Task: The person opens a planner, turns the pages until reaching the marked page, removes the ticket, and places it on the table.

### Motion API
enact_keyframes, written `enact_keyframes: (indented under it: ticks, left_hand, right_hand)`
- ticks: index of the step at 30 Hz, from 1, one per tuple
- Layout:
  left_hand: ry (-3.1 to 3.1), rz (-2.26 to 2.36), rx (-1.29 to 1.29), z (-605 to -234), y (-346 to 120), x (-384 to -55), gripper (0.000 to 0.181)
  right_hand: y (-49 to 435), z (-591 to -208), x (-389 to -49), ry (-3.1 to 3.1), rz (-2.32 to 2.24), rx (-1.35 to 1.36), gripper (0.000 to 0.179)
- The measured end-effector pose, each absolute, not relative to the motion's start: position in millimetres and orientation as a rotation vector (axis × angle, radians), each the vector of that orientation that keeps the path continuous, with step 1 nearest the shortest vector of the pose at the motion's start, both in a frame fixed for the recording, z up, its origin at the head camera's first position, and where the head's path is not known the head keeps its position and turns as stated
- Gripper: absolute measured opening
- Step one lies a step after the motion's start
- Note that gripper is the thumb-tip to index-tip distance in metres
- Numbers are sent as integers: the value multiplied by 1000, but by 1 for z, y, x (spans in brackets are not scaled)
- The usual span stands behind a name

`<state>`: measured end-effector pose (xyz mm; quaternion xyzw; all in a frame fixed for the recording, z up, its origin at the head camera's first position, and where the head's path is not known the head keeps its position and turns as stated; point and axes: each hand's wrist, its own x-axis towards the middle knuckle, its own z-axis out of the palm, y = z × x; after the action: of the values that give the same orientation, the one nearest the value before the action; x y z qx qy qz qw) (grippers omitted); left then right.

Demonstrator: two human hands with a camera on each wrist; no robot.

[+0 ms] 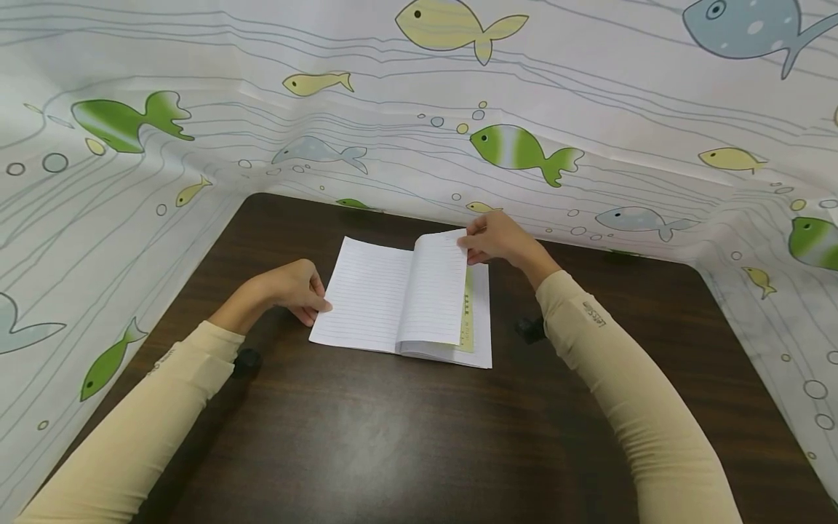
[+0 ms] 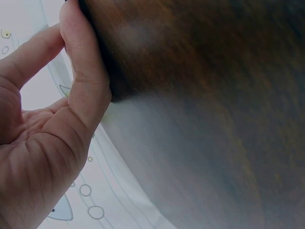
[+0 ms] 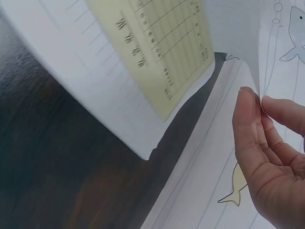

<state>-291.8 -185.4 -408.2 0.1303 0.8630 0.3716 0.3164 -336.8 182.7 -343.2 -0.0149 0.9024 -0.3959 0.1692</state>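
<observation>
An open notebook (image 1: 369, 291) with lined white pages lies on the dark table. At its left edge my left hand (image 1: 294, 287) pinches the pages, thumb on top. My right hand (image 1: 500, 239) pinches the upper outer corner of one lifted page (image 1: 439, 291) between thumb and fingers. That page stands curved up over the right half. Beneath it, a yellow-green printed sheet (image 3: 159, 52) shows, lying on the white right-hand page (image 3: 100, 105). In the left wrist view, the left hand (image 2: 62, 109) appears with its fingertips cut off at the top edge.
The dark wooden table (image 1: 366, 437) extends in front of the notebook. White sheeting (image 1: 393, 131) printed with fish stands around the back and sides. A black object (image 1: 247, 362) sits by the left wrist, another (image 1: 529, 329) by the right.
</observation>
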Motion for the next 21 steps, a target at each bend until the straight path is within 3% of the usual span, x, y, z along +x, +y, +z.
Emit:
enact_keyframes:
  ticks: [21]
  left_hand:
    - [2271,984,342,-410,-187,-293,26]
  right_hand:
    - [145,-329,-336,2540,-1188,-121,20]
